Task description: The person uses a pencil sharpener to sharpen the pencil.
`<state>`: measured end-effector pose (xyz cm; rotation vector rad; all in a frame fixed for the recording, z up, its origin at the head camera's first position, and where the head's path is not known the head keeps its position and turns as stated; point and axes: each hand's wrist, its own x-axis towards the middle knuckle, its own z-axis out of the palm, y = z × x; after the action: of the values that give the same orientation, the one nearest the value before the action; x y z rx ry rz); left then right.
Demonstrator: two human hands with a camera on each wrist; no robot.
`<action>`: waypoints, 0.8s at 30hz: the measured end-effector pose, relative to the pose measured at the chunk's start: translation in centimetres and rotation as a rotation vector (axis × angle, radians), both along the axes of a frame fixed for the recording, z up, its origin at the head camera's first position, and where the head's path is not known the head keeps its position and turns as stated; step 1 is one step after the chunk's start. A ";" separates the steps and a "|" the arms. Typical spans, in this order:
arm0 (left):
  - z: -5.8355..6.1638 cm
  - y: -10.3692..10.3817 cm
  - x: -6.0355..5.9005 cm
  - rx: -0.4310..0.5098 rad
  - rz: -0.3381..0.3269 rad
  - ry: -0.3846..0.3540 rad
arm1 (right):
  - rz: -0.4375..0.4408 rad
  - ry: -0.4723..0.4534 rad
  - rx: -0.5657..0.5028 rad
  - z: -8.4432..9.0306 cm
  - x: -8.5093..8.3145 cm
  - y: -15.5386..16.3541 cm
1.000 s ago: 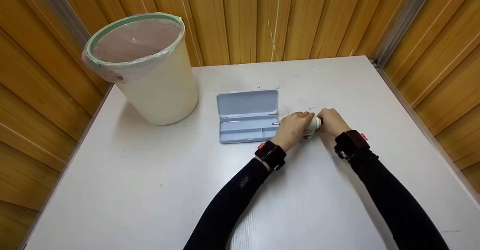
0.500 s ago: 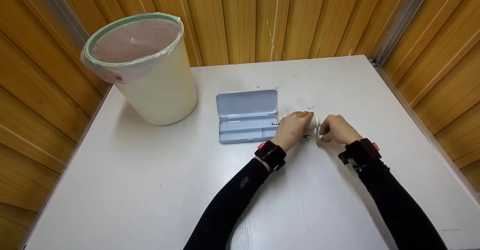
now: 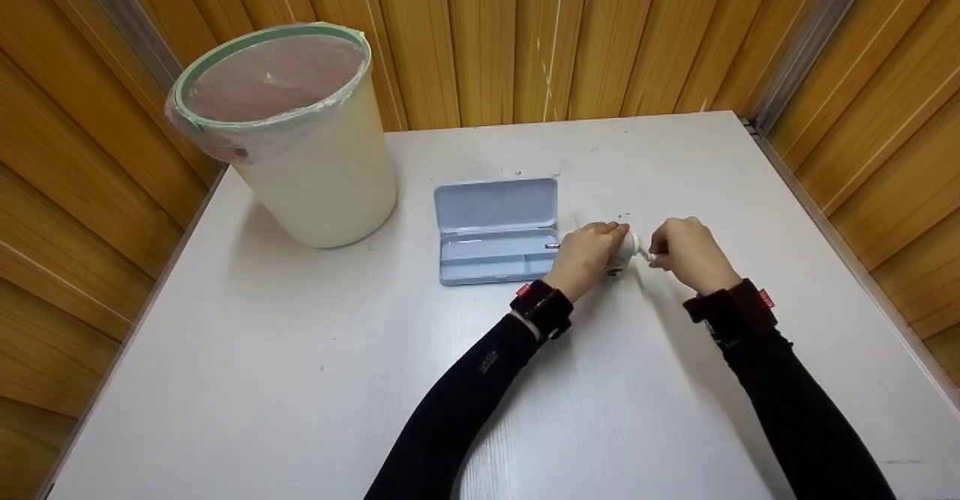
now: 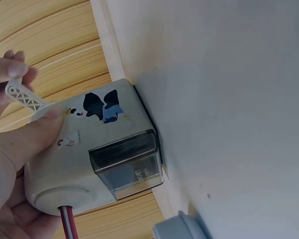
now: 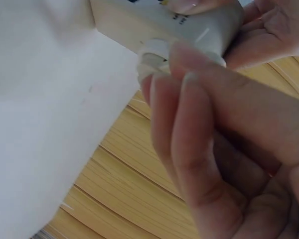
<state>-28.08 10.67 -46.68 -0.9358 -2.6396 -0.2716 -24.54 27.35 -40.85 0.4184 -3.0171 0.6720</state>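
- The pencil sharpener (image 3: 624,248) sits on the white table (image 3: 300,350) between the two hands, touching both; it is a small white box with a dark clear shavings drawer (image 4: 124,162) low on its front.
- The left hand (image 3: 586,254) is wrapped over the body from the left side, fingers curled round it and the thumb lying along the top face, pinning it to the table.
- A pencil (image 4: 69,222) with a red-striped shaft goes into the end of the sharpener on the left hand's side, so its long axis runs left to right, from one hand toward the other.
- The crank handle (image 4: 26,95), a white latticed arm, sticks out of the opposite end, on the right hand's side.
- The right hand (image 3: 690,254) pinches this handle between curled fingertips, so it is the nearer hand to the crank, while the left is nearer to the pencil.
- An open blue pencil case (image 3: 496,231) lies just beyond the left hand, and a lined waste bin (image 3: 289,136) stands well apart on that same side.
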 end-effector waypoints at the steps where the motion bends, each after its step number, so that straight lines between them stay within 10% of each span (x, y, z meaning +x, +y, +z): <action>1: 0.0 0.0 0.0 0.002 0.000 0.005 | -0.010 0.024 0.003 0.2 0.0 -0.2; 24: 0.1 -0.1 0.0 0.005 -0.010 -0.024 | -0.069 0.180 -0.007 -0.6 -5.2 -0.5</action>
<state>-28.09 10.55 -46.63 -0.9508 -2.6552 -0.2937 -29.72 26.83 -41.45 0.3514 -2.8439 0.6055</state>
